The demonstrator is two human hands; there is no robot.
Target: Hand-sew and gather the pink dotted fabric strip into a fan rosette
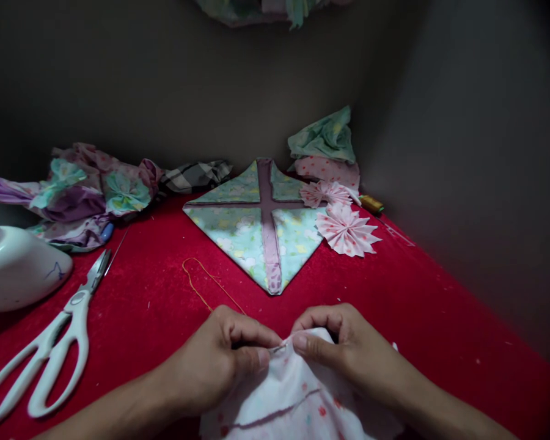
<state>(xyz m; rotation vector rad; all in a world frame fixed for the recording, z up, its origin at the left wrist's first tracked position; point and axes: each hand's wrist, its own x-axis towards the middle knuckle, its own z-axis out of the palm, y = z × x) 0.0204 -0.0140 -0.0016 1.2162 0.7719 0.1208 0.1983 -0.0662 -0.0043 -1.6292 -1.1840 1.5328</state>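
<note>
A white cloth with red dots [302, 391] hangs down from both hands at the near edge of the view. My left hand [238, 345] is closed, thumb and forefinger pinching the cloth's top edge. Just beside it, my right hand [334, 339] pinches the same edge with the thumb on top. Between the two thumbs shows a thin, shiny sliver that looks like a needle [278, 349], partly hidden by the fingers. An orange thread [193, 261] loops over the red surface and runs behind my left hand.
On the red cloth [151, 330] lie white-handled scissors [68, 330], a white bottle [22, 266], a green patterned diamond of fabric [238, 235] and a pleated pink fabric flower [347, 229]. Crumpled fabric [87, 189] and a thread spool [371, 204] sit near the wall.
</note>
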